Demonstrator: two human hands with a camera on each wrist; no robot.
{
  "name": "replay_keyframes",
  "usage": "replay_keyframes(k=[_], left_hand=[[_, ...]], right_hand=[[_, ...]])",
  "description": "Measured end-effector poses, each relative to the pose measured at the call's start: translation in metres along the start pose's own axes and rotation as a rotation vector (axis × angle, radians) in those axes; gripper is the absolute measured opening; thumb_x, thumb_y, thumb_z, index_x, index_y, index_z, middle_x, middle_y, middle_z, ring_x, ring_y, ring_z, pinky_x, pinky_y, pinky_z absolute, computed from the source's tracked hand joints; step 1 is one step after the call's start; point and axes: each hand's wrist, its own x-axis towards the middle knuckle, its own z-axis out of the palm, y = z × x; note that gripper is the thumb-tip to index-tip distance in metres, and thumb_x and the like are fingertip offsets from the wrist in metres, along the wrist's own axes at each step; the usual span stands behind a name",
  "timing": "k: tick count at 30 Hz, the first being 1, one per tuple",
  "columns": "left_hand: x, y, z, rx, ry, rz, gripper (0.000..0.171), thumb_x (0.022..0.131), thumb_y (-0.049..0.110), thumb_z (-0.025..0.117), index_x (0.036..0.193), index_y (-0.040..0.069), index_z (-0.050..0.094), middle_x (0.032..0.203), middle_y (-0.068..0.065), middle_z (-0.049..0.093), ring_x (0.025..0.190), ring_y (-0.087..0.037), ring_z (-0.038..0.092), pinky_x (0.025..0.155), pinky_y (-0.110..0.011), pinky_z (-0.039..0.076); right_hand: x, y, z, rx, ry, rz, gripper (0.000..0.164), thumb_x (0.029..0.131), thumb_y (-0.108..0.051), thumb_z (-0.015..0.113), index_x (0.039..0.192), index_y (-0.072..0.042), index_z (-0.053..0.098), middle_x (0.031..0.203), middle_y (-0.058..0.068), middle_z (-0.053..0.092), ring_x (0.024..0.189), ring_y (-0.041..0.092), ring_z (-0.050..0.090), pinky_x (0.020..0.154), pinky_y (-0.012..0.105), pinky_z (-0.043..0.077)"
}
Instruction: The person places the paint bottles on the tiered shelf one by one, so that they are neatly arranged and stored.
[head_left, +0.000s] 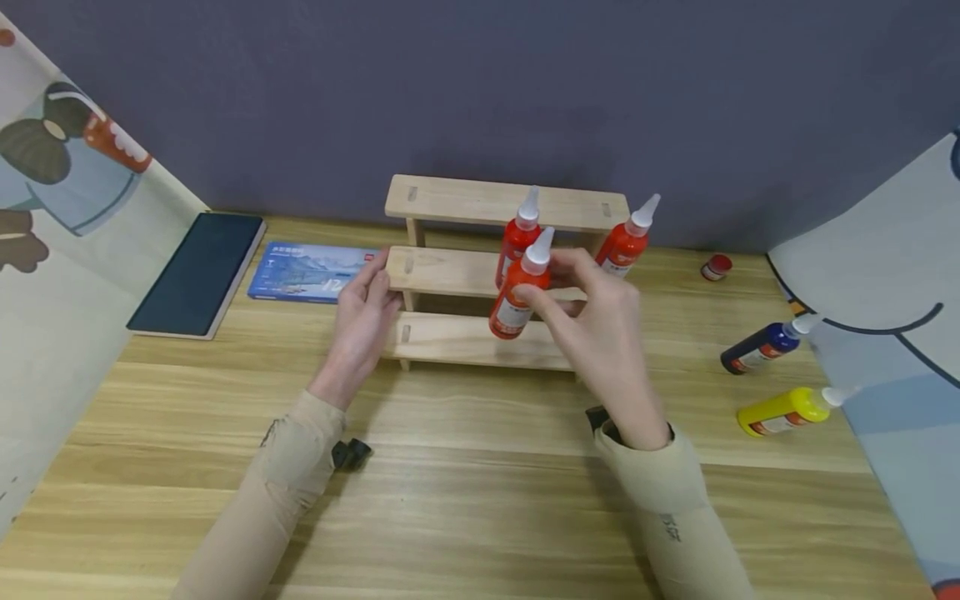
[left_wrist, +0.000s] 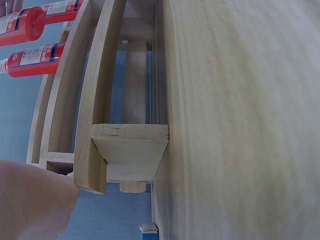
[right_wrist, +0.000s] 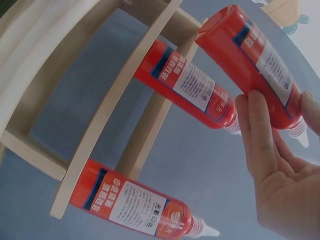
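Observation:
My right hand pinches a red squeeze bottle with a white pointed nozzle between thumb and fingers. In the right wrist view that bottle is tilted and raised off the boards. A three-tier wooden rack stands against the dark back panel; my left hand grips the left end of its middle tier. Two matching bottles stand upright on this tier: one red bottle near the middle, directly behind the held one in the head view, and another red bottle at the right end.
Left of the rack lie a blue picture box and a dark flat tablet-like slab. To the right are a small red-lidded jar, a dark blue bottle and a yellow bottle. Printed side panels flank the wooden table.

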Motion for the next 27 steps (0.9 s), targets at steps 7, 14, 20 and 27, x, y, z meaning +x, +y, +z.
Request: replay_keyframes(k=[7, 14, 20, 27], left_hand=[[0.001, -0.001, 0.0, 0.001, 0.002, 0.003, 0.052, 0.119, 0.01, 0.031, 0.168, -0.002, 0.021, 0.175, -0.019, 0.023, 0.158, -0.032, 0.031, 0.127, -0.033, 0.034], [0.0, 0.0, 0.0, -0.004, 0.007, 0.004, 0.052, 0.118, 0.01, 0.03, 0.168, -0.003, 0.02, 0.175, -0.02, 0.023, 0.158, -0.032, 0.032, 0.127, -0.034, 0.034], [0.001, -0.001, -0.001, -0.004, 0.005, 0.007, 0.052, 0.118, 0.009, 0.031, 0.168, -0.002, 0.021, 0.174, -0.02, 0.024, 0.158, -0.032, 0.032, 0.127, -0.034, 0.035], [0.001, -0.002, 0.0, -0.015, -0.001, 0.014, 0.052, 0.118, 0.009, 0.03, 0.167, -0.004, 0.021, 0.174, -0.021, 0.024, 0.158, -0.032, 0.032, 0.127, -0.034, 0.035]], right_hand=[[0.001, -0.003, 0.005, 0.024, 0.007, -0.026, 0.045, 0.086, -0.013, 0.093, 0.123, 0.002, 0.072, 0.111, 0.01, 0.079, 0.097, 0.021, 0.076, 0.068, 0.03, 0.068], [0.005, -0.006, 0.011, 0.061, -0.004, -0.032, 0.043, 0.087, -0.012, 0.092, 0.122, 0.002, 0.072, 0.108, 0.01, 0.079, 0.095, 0.021, 0.075, 0.069, 0.031, 0.068], [0.006, -0.007, 0.015, 0.047, 0.001, -0.038, 0.043, 0.087, -0.013, 0.092, 0.121, 0.003, 0.072, 0.107, 0.012, 0.079, 0.094, 0.022, 0.075, 0.068, 0.034, 0.069], [0.007, -0.004, 0.019, 0.041, -0.004, -0.039, 0.042, 0.089, -0.013, 0.091, 0.121, 0.004, 0.071, 0.106, 0.014, 0.079, 0.094, 0.024, 0.076, 0.067, 0.033, 0.069]])
